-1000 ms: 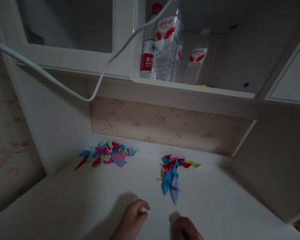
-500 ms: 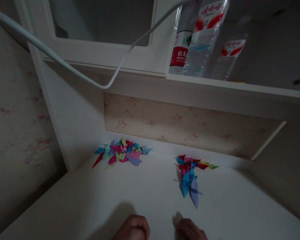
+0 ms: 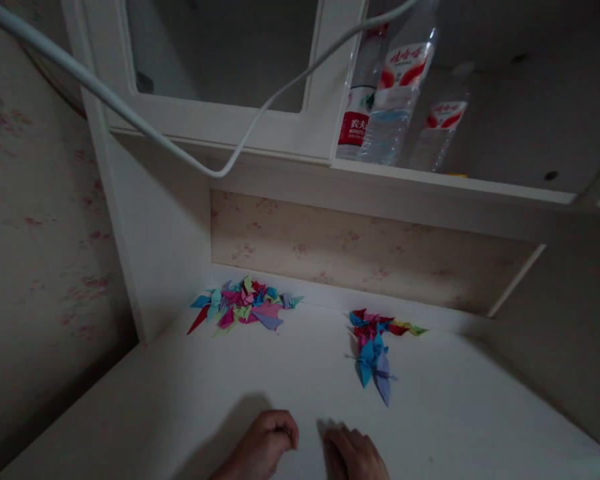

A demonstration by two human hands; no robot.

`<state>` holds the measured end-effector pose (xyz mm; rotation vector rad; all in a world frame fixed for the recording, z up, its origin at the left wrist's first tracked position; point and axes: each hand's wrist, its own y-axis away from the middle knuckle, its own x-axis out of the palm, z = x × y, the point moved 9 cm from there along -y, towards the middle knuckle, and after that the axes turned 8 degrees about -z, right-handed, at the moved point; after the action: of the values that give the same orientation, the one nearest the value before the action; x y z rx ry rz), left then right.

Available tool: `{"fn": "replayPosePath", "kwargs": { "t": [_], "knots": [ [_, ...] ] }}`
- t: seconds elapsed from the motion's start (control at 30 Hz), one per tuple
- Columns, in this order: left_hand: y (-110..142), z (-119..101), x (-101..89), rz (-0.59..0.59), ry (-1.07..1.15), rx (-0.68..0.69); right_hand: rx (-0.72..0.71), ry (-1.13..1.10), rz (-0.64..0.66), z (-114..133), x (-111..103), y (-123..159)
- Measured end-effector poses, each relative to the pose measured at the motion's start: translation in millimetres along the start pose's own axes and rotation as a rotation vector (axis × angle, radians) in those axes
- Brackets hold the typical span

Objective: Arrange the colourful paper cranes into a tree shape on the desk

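My left hand point(image 3: 266, 441) is at the bottom middle, over the white desktop, its fingers curled in loosely with nothing visible in them. Just right of it, my right hand point(image 3: 354, 455) rests low on the desk with bent fingers pressed together; no object shows there. The two hands are apart. Beyond my right hand lies a small group of folded paper cranes point(image 3: 373, 357), blue, purple, red and yellow-green. A larger heap of paper cranes point(image 3: 247, 303) in mixed colours sits at the back left, against the low ledge. Neither hand touches the paper.
Above the desk point(image 3: 455, 400) runs a white cabinet shelf point(image 3: 450, 179) carrying plastic bottles point(image 3: 395, 100). A white cable point(image 3: 170, 153) hangs across the upper left in front of the cabinet door. Side panels bound the desk left and right, with floral wallpaper behind.
Both hands have come slightly farther into view, and my right hand has moved left, closer to my left. The camera view has shifted a little. The paper cranes lie unchanged.
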<state>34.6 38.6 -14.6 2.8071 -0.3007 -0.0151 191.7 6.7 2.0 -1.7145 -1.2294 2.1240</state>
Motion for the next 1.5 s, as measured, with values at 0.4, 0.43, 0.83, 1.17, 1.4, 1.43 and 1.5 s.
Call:
{"fn": "replayPosePath", "kwargs": {
  "t": [0.4,0.43,0.83,1.17,1.4,1.43,1.5],
  "knots": [
    [1,-1,4.0,0.081,0.047,0.040,0.218,-0.019,0.046,5,-18,-15],
    [0,0,3.9,0.081,0.040,0.039,0.222,-0.020,0.042,5,-19,-15],
    [-1,5,3.2,0.059,-0.022,0.005,0.190,-0.031,0.038,-1,-8,-7],
    [12,-12,4.3,0.106,0.049,-0.019,0.201,-0.060,0.086,3,-13,-10],
    [2,-1,6.1,0.100,-0.017,0.042,0.182,-0.089,0.104,1,-11,-9],
    [2,-1,6.2,0.100,-0.022,0.039,0.175,-0.091,0.111,2,-12,-9],
    [5,-4,4.5,0.081,-0.030,0.033,0.171,-0.092,0.119,4,-15,-12]
  ]
}}
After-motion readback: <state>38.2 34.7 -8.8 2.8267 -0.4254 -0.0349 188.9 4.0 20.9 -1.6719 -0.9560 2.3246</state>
